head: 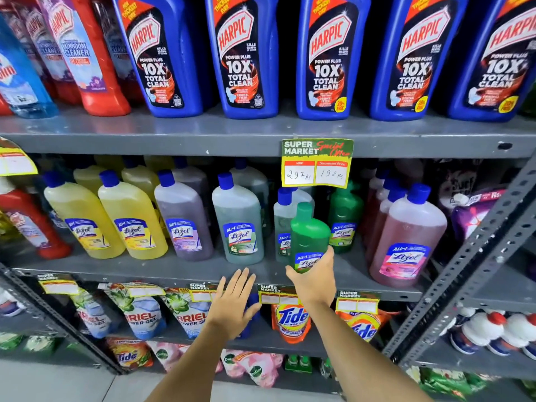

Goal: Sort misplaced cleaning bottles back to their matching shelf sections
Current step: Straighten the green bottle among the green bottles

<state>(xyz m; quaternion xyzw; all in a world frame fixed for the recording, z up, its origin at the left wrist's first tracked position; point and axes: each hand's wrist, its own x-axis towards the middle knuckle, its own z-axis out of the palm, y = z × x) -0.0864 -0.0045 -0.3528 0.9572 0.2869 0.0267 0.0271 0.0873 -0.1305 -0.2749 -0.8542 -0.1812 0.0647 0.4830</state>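
Note:
My right hand grips the base of a small green Lizol bottle, held upright at the front edge of the middle shelf. Behind it stands another green bottle, and a pale green-grey one with a blue cap is just to its left. My left hand hovers flat with fingers spread below the shelf edge, holding nothing. Along the same shelf stand yellow Lizol bottles, a purple one, a grey-green one and pink ones.
Blue Harpic bottles line the top shelf, with red bathroom cleaner bottles to their left. A price tag hangs from the top shelf edge. Ariel pouches and Tide pouches fill the shelf below. A second grey rack stands at right.

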